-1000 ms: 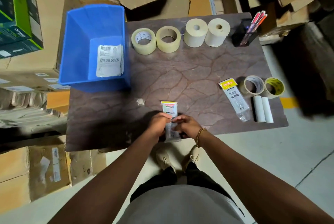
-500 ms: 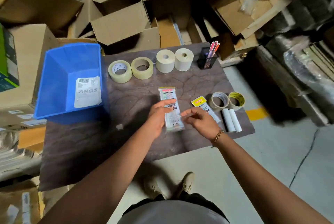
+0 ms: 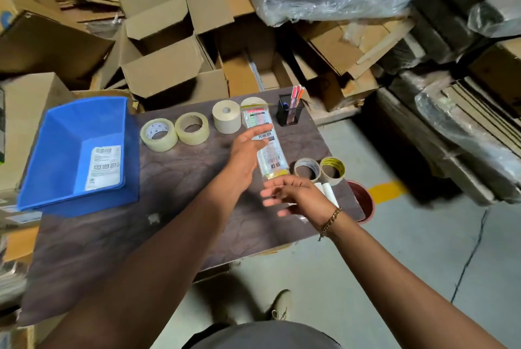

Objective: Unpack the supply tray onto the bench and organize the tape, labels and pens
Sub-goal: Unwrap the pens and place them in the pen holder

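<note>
My left hand (image 3: 246,150) grips a clear pen packet (image 3: 266,141) and holds it lengthwise over the far right part of the dark bench (image 3: 191,179). My right hand (image 3: 293,198) hovers just below the packet's near end, fingers apart and holding nothing. The blue supply tray (image 3: 42,157) stands at the left with one label sheet (image 3: 104,167) in it. Two clear tape rolls (image 3: 158,134) (image 3: 192,128) and a paper roll (image 3: 226,116) line the far edge; a second paper roll (image 3: 252,101) is partly hidden by the packet. A black pen holder (image 3: 290,114) holds several pens.
Two small tape rolls (image 3: 307,169) (image 3: 333,169) and small white rolls (image 3: 328,191) lie at the bench's right edge, partly under my right hand. A red round container (image 3: 363,202) sits on the floor beside that edge. Cardboard boxes (image 3: 169,67) and wrapped bundles crowd behind.
My left hand has carried the pen packet away from the near edge toward the far right of the bench. My right hand let go of it and now hovers open.
</note>
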Available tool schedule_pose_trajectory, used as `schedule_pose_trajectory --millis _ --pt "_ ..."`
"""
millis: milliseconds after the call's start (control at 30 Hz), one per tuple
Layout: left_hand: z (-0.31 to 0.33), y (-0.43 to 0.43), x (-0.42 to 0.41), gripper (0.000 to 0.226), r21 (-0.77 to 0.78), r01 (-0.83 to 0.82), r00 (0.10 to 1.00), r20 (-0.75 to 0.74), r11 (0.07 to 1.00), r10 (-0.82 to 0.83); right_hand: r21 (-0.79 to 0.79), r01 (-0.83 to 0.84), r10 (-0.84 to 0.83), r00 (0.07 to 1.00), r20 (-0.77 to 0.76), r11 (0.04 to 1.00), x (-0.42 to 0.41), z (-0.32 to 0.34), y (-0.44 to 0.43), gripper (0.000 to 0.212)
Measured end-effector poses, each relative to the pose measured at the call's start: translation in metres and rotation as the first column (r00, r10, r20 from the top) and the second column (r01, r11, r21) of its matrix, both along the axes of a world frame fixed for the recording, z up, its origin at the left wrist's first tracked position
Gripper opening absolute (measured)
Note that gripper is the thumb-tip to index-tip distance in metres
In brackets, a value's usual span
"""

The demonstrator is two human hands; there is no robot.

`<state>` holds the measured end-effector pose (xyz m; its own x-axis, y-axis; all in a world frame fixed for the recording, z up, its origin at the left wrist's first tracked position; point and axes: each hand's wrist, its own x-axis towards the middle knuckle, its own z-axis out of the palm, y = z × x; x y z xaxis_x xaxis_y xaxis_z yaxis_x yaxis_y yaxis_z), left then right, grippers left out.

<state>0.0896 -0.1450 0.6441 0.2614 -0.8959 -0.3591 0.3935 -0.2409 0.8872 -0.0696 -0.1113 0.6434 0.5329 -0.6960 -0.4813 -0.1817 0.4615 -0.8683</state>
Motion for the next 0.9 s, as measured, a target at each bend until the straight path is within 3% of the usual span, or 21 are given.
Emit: schedule_pose_trajectory --millis 133,233,400,667,900 --pt "0.009 -0.003 -0.018 0.036 -0.066 -0.038 0.995 0.088 0.997 0.043 0.243 0.085 -0.112 0.988 0.101 0.966 -0.016 -0.01 -0.016 0.039" --pt "0.017 0.0 -0.036 0.035 -0.114 -0.028 0.988 0.145 0.993 0.044 0.312 0.088 -0.155 0.968 0.196 0.946 -0.022 -0.01 -0.029 0.042" --pt "0.034 0.0 -0.058 0.042 -0.172 -0.033 0.984 0.165 0.984 0.062 0.315 0.057 -0.155 0.942 0.297 0.948 -0.027 -0.005 -0.046 0.045" --pt "0.043 -0.017 -0.058 0.043 -0.172 -0.097 0.973 0.192 0.98 0.13 0.23 0.007 -0.053 0.979 0.196 0.973 -0.034 -0.008 -0.049 0.031" --pt "0.041 -0.024 -0.062 0.045 -0.151 -0.085 0.975 0.19 0.985 0.114 0.223 0.04 -0.081 0.981 0.178 0.974 -0.025 -0.011 -0.055 0.03"
